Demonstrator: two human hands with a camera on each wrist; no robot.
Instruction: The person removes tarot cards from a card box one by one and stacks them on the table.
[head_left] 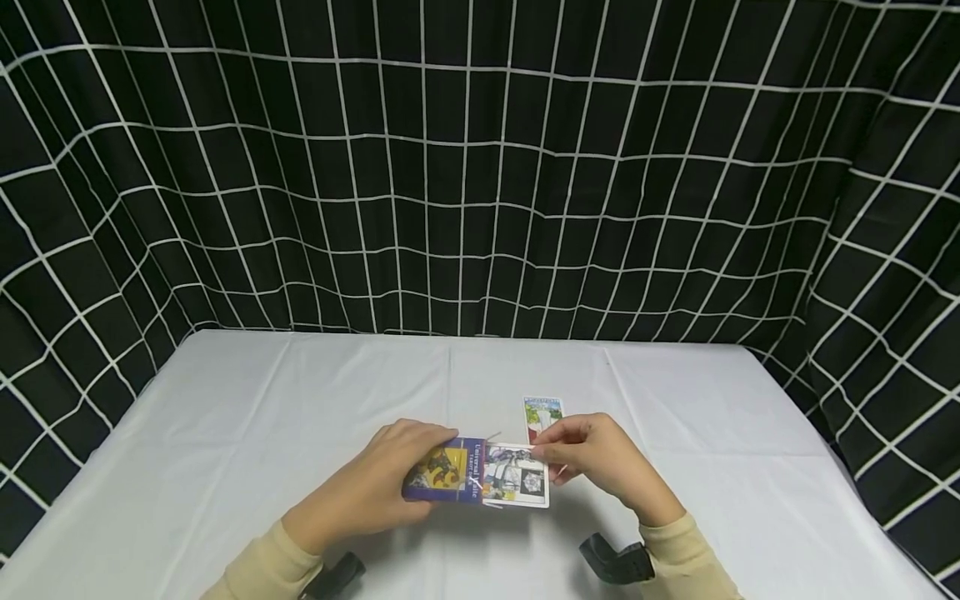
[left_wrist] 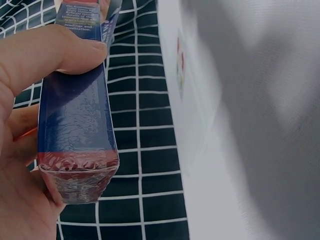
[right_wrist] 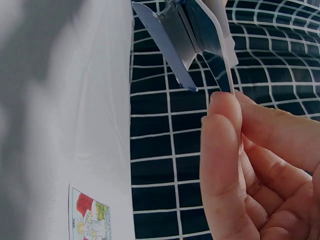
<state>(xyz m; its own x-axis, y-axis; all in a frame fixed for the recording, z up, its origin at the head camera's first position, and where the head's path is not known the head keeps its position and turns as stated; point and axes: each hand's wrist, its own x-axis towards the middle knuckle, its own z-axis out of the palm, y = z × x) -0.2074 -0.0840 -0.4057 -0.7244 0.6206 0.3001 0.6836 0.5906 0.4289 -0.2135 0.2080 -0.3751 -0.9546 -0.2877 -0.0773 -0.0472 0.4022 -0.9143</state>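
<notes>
My left hand [head_left: 375,483] grips a blue tarot card box [head_left: 446,473] with a yellow picture, thumb along its side. In the left wrist view, clear wrap shines on the box's blue side and red end [left_wrist: 77,120]. A picture card [head_left: 516,481] sticks well out of the box's right end. My right hand [head_left: 592,457] pinches that card's far right corner between thumb and fingers. Beside it, the right wrist view shows the box's folded-out flap [right_wrist: 167,50]. Beyond my right hand, another tarot card [head_left: 542,417] lies face up on the cloth, partly hidden by the fingers.
A white cloth [head_left: 300,400] covers the table. Behind and at both sides hangs a black curtain [head_left: 442,175] with a white grid. Black wrist-worn pieces, one at the right wrist [head_left: 615,562] and one at the left [head_left: 333,575], jut out over the cloth.
</notes>
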